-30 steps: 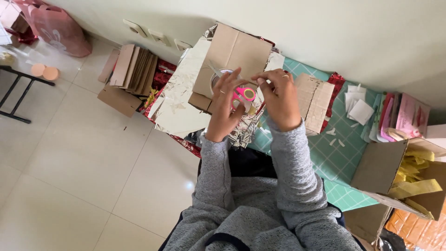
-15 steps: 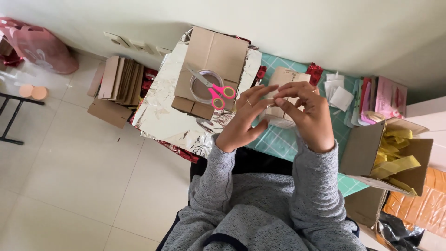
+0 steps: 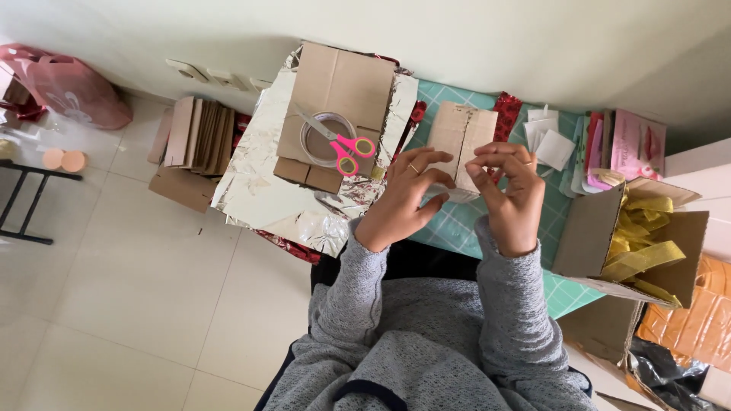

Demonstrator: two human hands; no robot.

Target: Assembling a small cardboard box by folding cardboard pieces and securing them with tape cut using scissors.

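Note:
A small flat brown cardboard box [image 3: 461, 138] lies on the green cutting mat [image 3: 457, 224]. My left hand [image 3: 402, 199], with a ring on one finger, grips the box's lower left edge. My right hand [image 3: 509, 196] pinches its lower right edge with bent fingers. Further left, pink-handled scissors [image 3: 341, 143] rest on a clear tape roll [image 3: 326, 137], on top of a larger folded cardboard piece [image 3: 339, 103] laid over crumpled silver foil [image 3: 263, 183]. Both arms are in grey sleeves.
An open cardboard box [image 3: 590, 228] holding yellow ribbon [image 3: 643, 243] stands at the right. White paper squares [image 3: 550, 141] and pink cards [image 3: 636, 144] lie behind it. Stacked cardboard sheets [image 3: 194, 137] sit on the tiled floor, with a pink bag [image 3: 72, 87] far left.
My hands have moved right, away from the scissors and tape roll, onto the small cardboard box. The view has shifted with them.

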